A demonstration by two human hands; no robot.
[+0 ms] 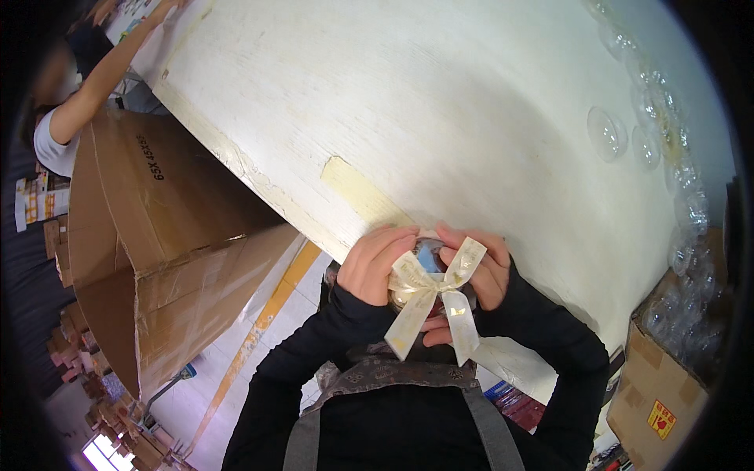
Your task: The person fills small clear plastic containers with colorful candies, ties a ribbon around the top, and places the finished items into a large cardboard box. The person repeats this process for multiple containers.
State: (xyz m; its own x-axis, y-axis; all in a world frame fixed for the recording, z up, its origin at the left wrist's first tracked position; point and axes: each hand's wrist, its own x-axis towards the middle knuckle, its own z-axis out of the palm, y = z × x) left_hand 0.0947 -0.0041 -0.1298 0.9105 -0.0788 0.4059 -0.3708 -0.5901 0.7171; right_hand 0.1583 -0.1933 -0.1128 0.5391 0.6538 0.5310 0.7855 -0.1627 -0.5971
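Note:
Close to my body, at the table's near edge, I hold a clear round ball [430, 257] with something blue showing inside it. A cream ribbon bow [437, 288] with gold print is on the ball, its two tails hanging toward me. My left hand [372, 264] wraps round the ball's left side. On the other side, my right hand [485, 271] has its fingers closed on the ball, some of them below the bow. The ribbon hides much of the ball and part of its contents.
A white table [440, 102] with a worn edge fills the middle. Clear plastic half-shells [607, 134] line its right side. At left stands a large open cardboard box [181, 212]; a co-worker's arm [106, 78] reaches over the table beyond it. Another carton [656, 392] sits at lower right.

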